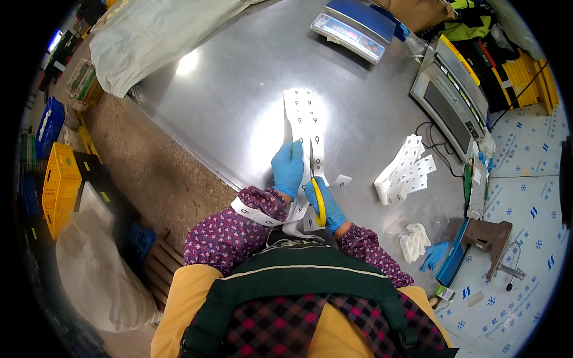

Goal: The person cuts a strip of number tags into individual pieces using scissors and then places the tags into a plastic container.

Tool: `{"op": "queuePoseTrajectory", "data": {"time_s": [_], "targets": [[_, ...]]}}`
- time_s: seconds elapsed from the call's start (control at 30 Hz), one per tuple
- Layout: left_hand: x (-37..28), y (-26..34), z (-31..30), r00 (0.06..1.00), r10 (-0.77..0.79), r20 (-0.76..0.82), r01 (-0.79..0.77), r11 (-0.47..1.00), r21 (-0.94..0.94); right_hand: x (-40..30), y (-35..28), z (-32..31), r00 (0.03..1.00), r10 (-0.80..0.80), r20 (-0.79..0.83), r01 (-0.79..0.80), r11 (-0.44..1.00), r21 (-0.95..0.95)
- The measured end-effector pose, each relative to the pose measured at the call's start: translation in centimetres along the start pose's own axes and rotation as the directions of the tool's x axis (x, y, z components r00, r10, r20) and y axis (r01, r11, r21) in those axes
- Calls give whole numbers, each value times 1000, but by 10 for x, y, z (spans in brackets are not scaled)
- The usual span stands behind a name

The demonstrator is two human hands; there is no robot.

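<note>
My left hand (288,169), in a blue glove, grips a long white paper strip (302,105) printed with rows of the figure 9. In my gloved right hand (329,203) is a pair of yellow-handled scissors (319,201). Their blades lie lengthwise along the strip, between its two columns of figures. One end of the paper hangs down over my left forearm and towards my apron. A small loose paper piece (342,181) lies right of the scissors. Farther right, a bundle of cut strips (403,172) rests on the steel table (215,103).
A blue-topped digital scale (353,29) stands at the back. Another weighing device (452,98) and its black cables are at the right. Nearby lie folded white strips (414,243), a blue glove (434,256) and a brown-and-blue bench tool (485,244). White sheeting (152,40) covers the table's far left.
</note>
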State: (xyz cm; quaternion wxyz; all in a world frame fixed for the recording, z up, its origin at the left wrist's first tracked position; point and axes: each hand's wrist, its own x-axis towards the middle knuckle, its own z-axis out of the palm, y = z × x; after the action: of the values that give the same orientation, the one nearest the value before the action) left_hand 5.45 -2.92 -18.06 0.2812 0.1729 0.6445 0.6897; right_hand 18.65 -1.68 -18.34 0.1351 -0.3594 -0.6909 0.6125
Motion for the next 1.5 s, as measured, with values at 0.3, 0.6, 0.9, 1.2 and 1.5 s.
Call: {"op": "queuePoseTrajectory", "data": {"time_s": [0.3, 0.6, 0.9, 1.2, 1.5], "targets": [[-3, 3, -1, 1000, -1, -2, 1, 1000, 29, -1, 4, 6, 984, -118, -136, 111, 992, -53], [-7, -4, 0, 999, -42, 25, 44, 997, -70, -7, -7, 10, 962, -165, -217, 112, 966, -234], [-7, -11, -1, 999, -42, 21, 43, 999, -29, -11, -5, 8, 974, -108, -201, 42, 951, -307], [3, -12, -7, 979, -195, 63, 201, 973, -115, -11, -2, 3, 976, -46, -213, -16, 960, -279], [33, -17, -5, 998, -55, -11, 56, 973, 224, -17, -3, 10, 968, 17, -251, -70, 977, -203]]}}
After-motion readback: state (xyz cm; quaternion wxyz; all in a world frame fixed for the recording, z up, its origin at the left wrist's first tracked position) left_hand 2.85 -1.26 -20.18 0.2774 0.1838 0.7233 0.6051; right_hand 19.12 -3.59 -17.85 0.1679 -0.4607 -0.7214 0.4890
